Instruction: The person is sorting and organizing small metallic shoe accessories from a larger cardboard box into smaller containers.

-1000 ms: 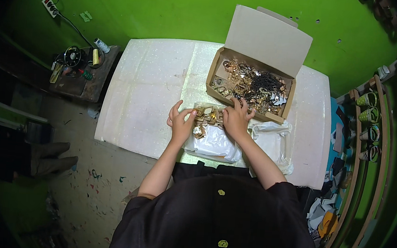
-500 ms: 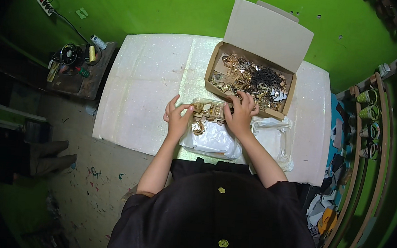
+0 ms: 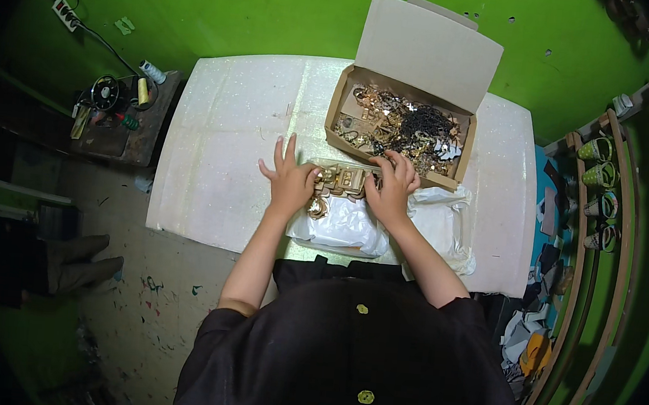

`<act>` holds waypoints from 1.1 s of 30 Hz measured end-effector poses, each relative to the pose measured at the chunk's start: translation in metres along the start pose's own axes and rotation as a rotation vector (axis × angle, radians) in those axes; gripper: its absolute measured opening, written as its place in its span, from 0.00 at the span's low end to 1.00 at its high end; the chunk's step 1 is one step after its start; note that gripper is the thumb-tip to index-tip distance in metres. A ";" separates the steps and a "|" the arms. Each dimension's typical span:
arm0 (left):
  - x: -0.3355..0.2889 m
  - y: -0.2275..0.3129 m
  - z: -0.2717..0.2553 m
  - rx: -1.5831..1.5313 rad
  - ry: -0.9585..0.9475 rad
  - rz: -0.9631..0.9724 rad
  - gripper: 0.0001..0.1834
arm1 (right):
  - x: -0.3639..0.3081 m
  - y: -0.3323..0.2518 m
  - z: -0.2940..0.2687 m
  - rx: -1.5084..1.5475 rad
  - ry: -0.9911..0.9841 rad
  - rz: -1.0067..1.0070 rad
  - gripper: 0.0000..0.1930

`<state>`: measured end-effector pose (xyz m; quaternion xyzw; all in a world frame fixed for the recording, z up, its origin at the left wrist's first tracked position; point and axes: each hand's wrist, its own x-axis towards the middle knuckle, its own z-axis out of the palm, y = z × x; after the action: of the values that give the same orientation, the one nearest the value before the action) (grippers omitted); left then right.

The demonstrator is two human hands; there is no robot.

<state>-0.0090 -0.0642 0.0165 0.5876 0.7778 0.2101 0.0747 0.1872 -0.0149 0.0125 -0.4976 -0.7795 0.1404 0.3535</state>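
Note:
Gold-coloured metal buckles (image 3: 346,180) stand packed in a row in a shallow tray lined with white plastic (image 3: 341,231). A round gold-coloured piece (image 3: 318,207) lies below them on the plastic. My left hand (image 3: 292,182) is at the row's left end, its thumb against the metal and its other fingers spread. At the right end, the thumb and bent fingers of my right hand (image 3: 392,193) close round the buckles; a small dark piece shows there. Behind it stands an open cardboard box (image 3: 338,111) holding a heap of metal fittings (image 3: 382,119) and black chain (image 3: 427,127).
A second white-lined tray (image 3: 461,234) lies right of the first on the pale table (image 3: 222,139). A side stand (image 3: 141,136) with thread spools (image 3: 143,90) is at the left. Wooden racks with sandals (image 3: 601,176) line the right. A person's legs (image 3: 84,262) show at the lower left.
The fingers of my left hand have stretched upward and spread, its thumb staying by the buckles. My right hand keeps its place at the right end. The whole view has shifted slightly.

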 end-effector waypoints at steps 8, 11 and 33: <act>0.053 -0.015 -0.018 0.338 -0.247 0.417 0.06 | -0.001 0.002 -0.004 0.026 -0.004 -0.007 0.16; 0.062 -0.014 -0.016 0.380 -0.294 0.478 0.08 | -0.004 0.003 -0.004 0.030 -0.009 -0.002 0.16; 0.075 0.018 0.024 0.042 -0.208 0.319 0.36 | 0.079 0.061 -0.039 -0.076 0.065 -0.016 0.12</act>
<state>-0.0072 0.0166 0.0125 0.7233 0.6672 0.1414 0.1083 0.2351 0.0779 0.0376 -0.5085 -0.7765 0.0917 0.3607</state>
